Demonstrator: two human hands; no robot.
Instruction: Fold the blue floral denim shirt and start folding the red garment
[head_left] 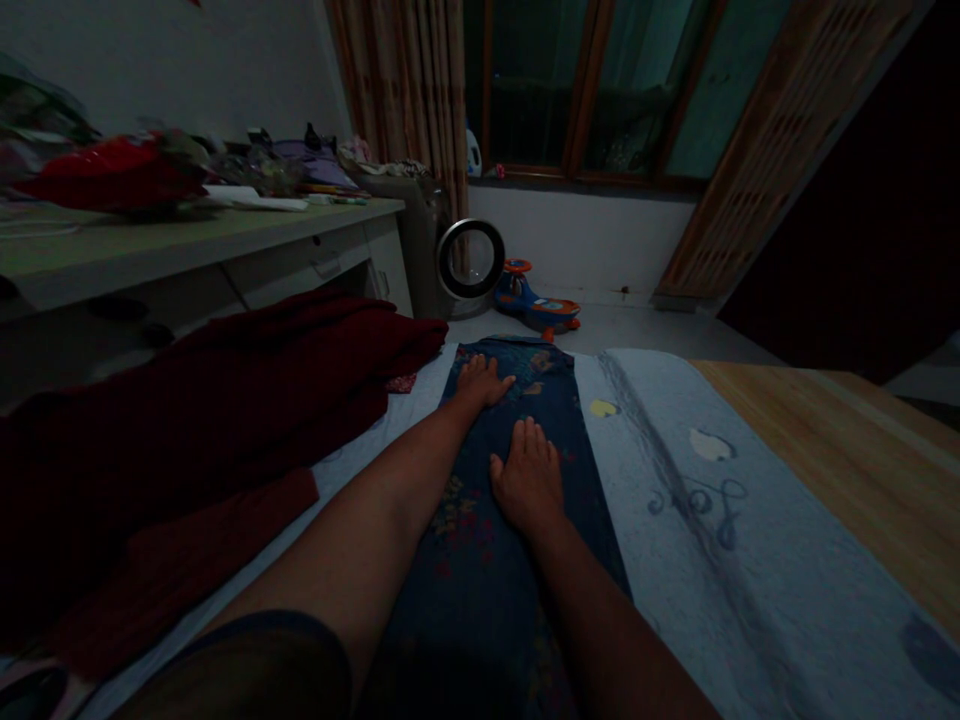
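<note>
A heap of dark red cloth (pixel 187 420) crowds the left side. To the right, the pale sheet (pixel 720 560) and wooden board (pixel 847 450) lie bare and open.

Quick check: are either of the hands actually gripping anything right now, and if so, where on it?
Nothing is gripped. The left hand and right hand both lie flat, palms down, on the dark blue patterned cloth, the left nearer its far end.

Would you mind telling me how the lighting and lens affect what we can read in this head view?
Head view: very dim, with the red blanket nearly black; both hands, left and right, lie flat on the dark floral cloth, its pattern barely legible; wide-angle bending at the edges; desk clutter soft.
</note>
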